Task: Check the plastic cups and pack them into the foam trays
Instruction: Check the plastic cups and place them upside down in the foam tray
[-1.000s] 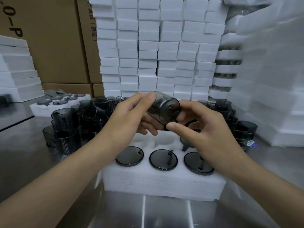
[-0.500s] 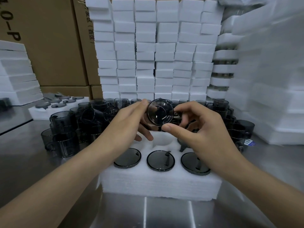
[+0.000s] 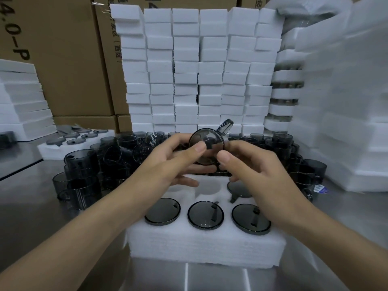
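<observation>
Both hands hold one smoky grey plastic cup [image 3: 206, 141] above the white foam tray [image 3: 201, 246], its round base facing me and its spout pointing up to the right. My left hand [image 3: 168, 162] pinches its left side with the thumb in front. My right hand [image 3: 249, 164] pinches the right side. The tray's front row holds three cups [image 3: 205, 215], base up. A fourth cup [image 3: 237, 189] sits in the back right pocket, partly hidden by my right hand. The back middle pocket [image 3: 206, 186] shows bare foam.
Several loose grey cups [image 3: 81, 173] crowd the steel table left of and behind the tray. A filled foam tray [image 3: 63, 147] lies at the back left. Stacked foam blocks [image 3: 197, 70] rise behind, more foam [image 3: 344, 114] on the right, and cardboard boxes [image 3: 63, 59] at the left.
The cup has turned in my hands: its base now faces me squarely and the spout has come up at the top right. Both thumbs have shifted onto the base's lower edge.
</observation>
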Tool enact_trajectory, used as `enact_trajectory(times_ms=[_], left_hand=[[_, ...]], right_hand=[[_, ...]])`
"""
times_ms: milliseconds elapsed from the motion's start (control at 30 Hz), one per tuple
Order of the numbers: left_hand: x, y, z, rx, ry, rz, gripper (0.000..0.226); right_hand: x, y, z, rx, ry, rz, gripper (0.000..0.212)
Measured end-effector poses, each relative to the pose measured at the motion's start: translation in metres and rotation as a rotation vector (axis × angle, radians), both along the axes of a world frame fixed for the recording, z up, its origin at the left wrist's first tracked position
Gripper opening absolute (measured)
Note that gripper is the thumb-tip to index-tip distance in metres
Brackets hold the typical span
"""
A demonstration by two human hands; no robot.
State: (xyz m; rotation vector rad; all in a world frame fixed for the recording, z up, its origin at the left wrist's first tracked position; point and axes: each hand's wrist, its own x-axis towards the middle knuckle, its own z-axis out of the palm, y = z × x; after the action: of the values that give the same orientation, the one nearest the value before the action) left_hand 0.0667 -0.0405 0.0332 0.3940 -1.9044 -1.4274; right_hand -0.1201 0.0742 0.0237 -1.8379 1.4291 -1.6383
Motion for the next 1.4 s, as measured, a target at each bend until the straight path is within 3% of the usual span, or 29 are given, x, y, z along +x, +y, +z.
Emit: enact_trajectory(times_ms=[133, 300, 467, 600, 767, 933, 1100, 1233, 1300, 1400], left_hand=[[0.0, -0.002, -0.003, -0.1, -0.129, 0.009, 0.051], [-0.002, 0.0, -0.003, -0.136, -0.116, 0.054, 0.049], [0.0, -0.002, -0.003, -0.123, -0.081, 0.067, 0.048], [-0.001, -0.001, -0.003, -0.147, -0.069, 0.058, 0.053], [0.001, -0.004, -0.003, -0.226, -0.056, 0.068, 0.064], [0.001, -0.006, -0.003, -0.362, -0.071, 0.145, 0.06], [0.003, -0.01, -0.004, -0.28, -0.042, 0.148, 0.058], [0.004, -0.009, -0.003, -0.163, -0.048, 0.007, 0.055], [0.003, -0.009, -0.003, -0.198, -0.102, -0.008, 0.048], [0.004, -0.009, -0.002, -0.225, -0.121, 0.033, 0.055]], right_hand=[[-0.002, -0.001, 0.001, -0.042, -0.075, -0.003, 0.027], [-0.005, -0.004, -0.001, -0.036, -0.095, -0.047, 0.056], [-0.003, -0.003, -0.001, 0.024, -0.098, -0.023, 0.045], [-0.003, -0.003, -0.002, 0.004, -0.038, -0.052, 0.031], [-0.006, -0.001, -0.005, -0.101, 0.295, -0.283, 0.052], [-0.007, -0.001, -0.006, -0.133, 0.347, -0.26, 0.056], [-0.009, -0.002, -0.008, -0.166, 0.243, -0.206, 0.066], [-0.01, -0.002, -0.004, -0.127, 0.118, -0.146, 0.056], [-0.009, -0.002, -0.004, -0.146, 0.129, -0.159, 0.056], [-0.009, -0.002, -0.006, -0.194, 0.285, -0.236, 0.062]])
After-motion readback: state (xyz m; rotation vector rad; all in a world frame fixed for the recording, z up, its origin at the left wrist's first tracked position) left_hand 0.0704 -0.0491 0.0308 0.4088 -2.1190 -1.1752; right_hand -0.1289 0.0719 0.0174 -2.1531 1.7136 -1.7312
